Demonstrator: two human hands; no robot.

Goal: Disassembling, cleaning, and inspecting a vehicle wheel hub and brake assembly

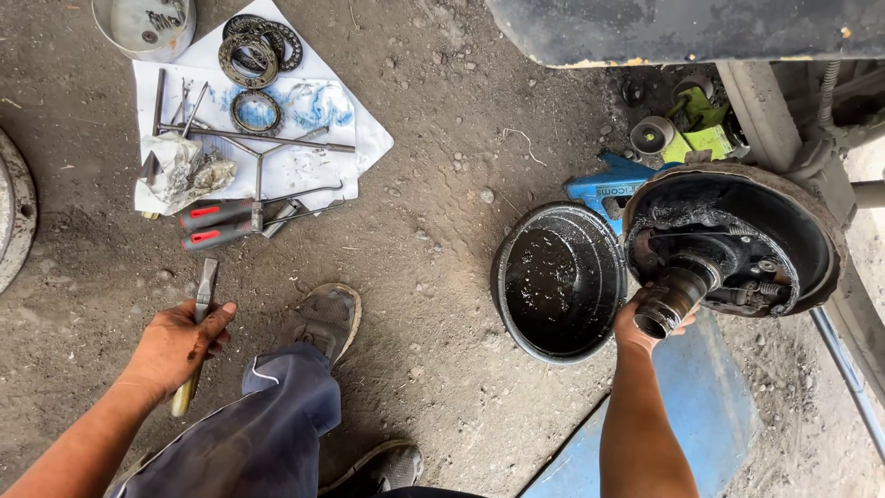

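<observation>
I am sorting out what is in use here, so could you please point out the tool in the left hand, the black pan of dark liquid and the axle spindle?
flat tool (205,286), head view, on its metal blade.
black pan (504,242), head view, on its left rim.
axle spindle (678,293), head view, on its shaft.

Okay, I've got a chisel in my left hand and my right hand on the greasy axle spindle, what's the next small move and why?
Probably bring the left hand with the chisel across to the spindle. The right hand already cups the spindle's end, thick grease cakes the hub, and the black basin sits right beside it to catch scrapings.
</observation>
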